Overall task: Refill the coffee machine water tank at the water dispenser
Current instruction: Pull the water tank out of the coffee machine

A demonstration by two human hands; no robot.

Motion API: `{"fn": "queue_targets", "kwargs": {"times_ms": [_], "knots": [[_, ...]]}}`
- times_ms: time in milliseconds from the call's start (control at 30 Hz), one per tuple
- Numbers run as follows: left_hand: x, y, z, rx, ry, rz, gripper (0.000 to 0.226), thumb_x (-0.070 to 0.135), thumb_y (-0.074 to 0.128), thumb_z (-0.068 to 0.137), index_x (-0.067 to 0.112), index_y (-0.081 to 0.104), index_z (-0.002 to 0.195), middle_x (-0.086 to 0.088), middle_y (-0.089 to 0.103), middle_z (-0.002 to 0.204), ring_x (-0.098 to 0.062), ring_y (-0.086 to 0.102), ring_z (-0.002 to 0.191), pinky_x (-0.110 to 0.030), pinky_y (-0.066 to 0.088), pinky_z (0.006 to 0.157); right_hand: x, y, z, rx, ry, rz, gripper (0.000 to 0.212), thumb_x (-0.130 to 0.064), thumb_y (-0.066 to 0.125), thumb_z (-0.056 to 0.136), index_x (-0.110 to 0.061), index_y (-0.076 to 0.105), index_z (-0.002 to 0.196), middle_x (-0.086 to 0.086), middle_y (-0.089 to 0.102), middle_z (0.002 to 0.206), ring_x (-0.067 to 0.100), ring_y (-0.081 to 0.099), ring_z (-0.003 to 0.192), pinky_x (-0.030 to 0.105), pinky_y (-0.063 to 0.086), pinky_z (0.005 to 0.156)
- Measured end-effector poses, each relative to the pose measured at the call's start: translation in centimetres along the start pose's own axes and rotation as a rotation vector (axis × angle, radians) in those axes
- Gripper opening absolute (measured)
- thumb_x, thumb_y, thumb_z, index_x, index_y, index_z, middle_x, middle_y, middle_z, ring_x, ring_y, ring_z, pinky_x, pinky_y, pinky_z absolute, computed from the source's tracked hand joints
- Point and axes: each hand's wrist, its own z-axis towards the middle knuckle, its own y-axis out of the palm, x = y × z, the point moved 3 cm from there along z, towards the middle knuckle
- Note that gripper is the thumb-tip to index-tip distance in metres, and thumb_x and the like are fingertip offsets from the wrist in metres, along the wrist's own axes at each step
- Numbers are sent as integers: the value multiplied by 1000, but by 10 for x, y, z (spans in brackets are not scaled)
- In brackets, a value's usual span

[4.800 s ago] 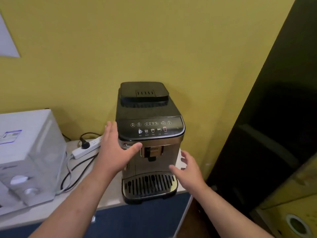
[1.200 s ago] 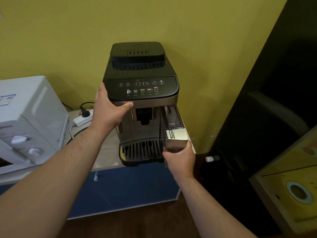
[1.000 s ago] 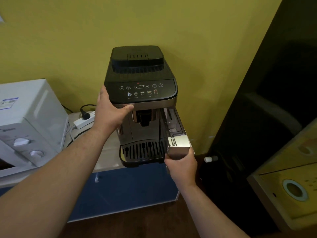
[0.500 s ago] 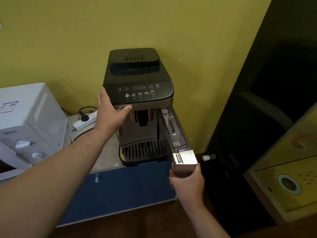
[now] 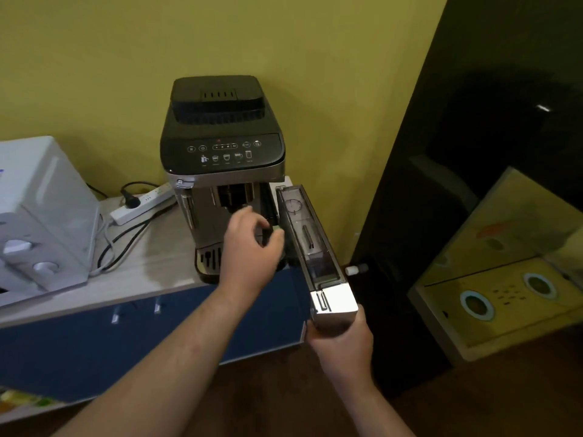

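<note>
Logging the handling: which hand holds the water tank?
The right hand: it grips the water tank by its silver front, while the left hand is loosely curled in front of the coffee machine.

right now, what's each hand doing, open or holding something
Left hand: open, loosely curled, holding nothing.
Right hand: gripping the water tank by its silver front.

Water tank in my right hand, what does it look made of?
Water tank: body seems clear, smoke-tinted plastic, since inner parts show through; its front panel looks like brushed metal or metal-look plastic, judging by its silvery sheen.
</note>
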Motion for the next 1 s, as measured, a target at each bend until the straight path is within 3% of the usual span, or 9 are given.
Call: {"fn": "queue_targets", "kwargs": {"times_ms": [133, 267, 333, 400, 467, 533, 700, 833, 1000], "knots": [[23, 39, -30, -200, -93, -20, 29, 36, 65, 87, 25, 46, 68, -10, 52, 142, -17, 25, 147, -44, 34, 112, -5, -25, -12, 13, -68, -39, 74, -6, 92, 59, -25, 57, 121, -19, 61, 104, -1, 59, 98, 2, 47, 68], [40, 58, -45, -234, -93, 6, 31, 37, 65, 85, 20, 45, 68, -7, 56, 137, -16, 23, 148, -32, 34, 101, -1, -44, -21, 13, -109, -134, 86, -9, 91, 62, -19, 51, 138, -10, 60, 123, 8, 55, 119, 10, 43, 87], [47, 64, -48, -251, -108, 31, 29, 32, 63, 85, 20, 44, 68, -4, 61, 116, -12, 40, 131, -29, 36, 87, 1, -51, -25, 14, -133, -154, 90, -10, 91, 62, -19, 48, 141, -7, 59, 128, 7, 52, 122, 11, 41, 91], [53, 67, -49, -248, -141, 71, 29, 32, 59, 84, 20, 41, 66, 0, 55, 86, -13, 52, 93, -30, 38, 69, 1, -57, -28, 11, -152, -170, 93, -9, 90, 62, -20, 46, 143, -9, 58, 130, 5, 50, 124, 11, 40, 94], [62, 66, -49, -234, -184, 105, 30, 34, 55, 85, 20, 39, 65, 1, 46, 70, -18, 46, 66, -31, 35, 55, 0, -61, -31, 3, -156, -176, 97, -8, 90, 62, -24, 43, 145, -16, 55, 128, 2, 48, 125, 4, 38, 91], [67, 66, -49, -232, -209, 156, 32, 34, 53, 88, 19, 40, 63, 1, 45, 64, -17, 44, 57, -29, 32, 51, 0, -64, -33, -3, -165, -179, 99, -8, 90, 62, -25, 41, 146, -18, 53, 129, -2, 46, 124, -3, 36, 85], [73, 65, -45, -243, -279, 143, 33, 19, 54, 85, 15, 40, 55, 0, 40, 54, -17, 39, 49, -26, 29, 47, 5, -67, -34, -22, -158, -184, 100, -10, 91, 61, -25, 41, 146, -12, 55, 133, 5, 49, 127, -1, 39, 86], [80, 59, -44, -204, -230, 113, 29, 16, 55, 79, 14, 40, 54, 1, 36, 50, -17, 36, 46, -26, 29, 46, 2, -69, -31, -15, -126, -180, 98, -9, 91, 60, -23, 44, 144, -9, 58, 128, 10, 52, 122, -4, 39, 80], [84, 45, -34, -158, -185, 10, 29, 16, 56, 78, 18, 37, 57, -1, 41, 57, -23, 49, 55, -32, 38, 50, -9, -73, -21, 22, -83, -137, 87, -5, 90, 62, -15, 50, 139, -5, 58, 119, 15, 54, 118, -6, 39, 70]]}}
